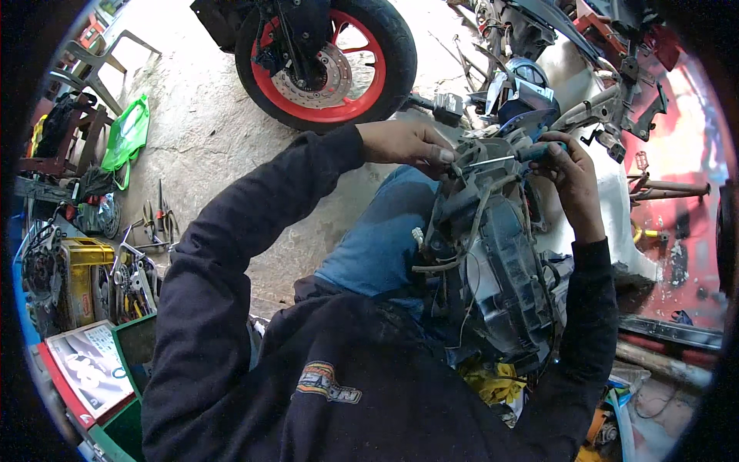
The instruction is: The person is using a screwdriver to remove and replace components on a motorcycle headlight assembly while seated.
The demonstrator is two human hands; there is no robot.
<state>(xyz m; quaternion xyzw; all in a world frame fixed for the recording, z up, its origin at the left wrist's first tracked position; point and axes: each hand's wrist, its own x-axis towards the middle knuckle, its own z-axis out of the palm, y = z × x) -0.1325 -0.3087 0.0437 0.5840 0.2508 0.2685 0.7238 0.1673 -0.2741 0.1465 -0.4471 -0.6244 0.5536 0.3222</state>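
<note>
My right hand (570, 173) is wrapped round the teal handle of a screwdriver (493, 162), whose thin metal shaft points left. Close to the screwdriver's tip, my left hand (412, 146) pinches thumb against fingers at the top edge of a part; what lies between them is too small to make out. Beneath both hands, a dirty black plastic motorcycle assembly (500, 269) stands against my right leg. A pale hose (471, 231) and thin wires run along its left side.
A motorcycle wheel with a red rim (362, 108) stands ahead. Frame parts (600, 108) are heaped at the far right. On the left are a green bag (127, 135), pliers (160, 219), a tray of tools (137, 277) and a box (88, 369). A yellow cloth (493, 383) lies low right.
</note>
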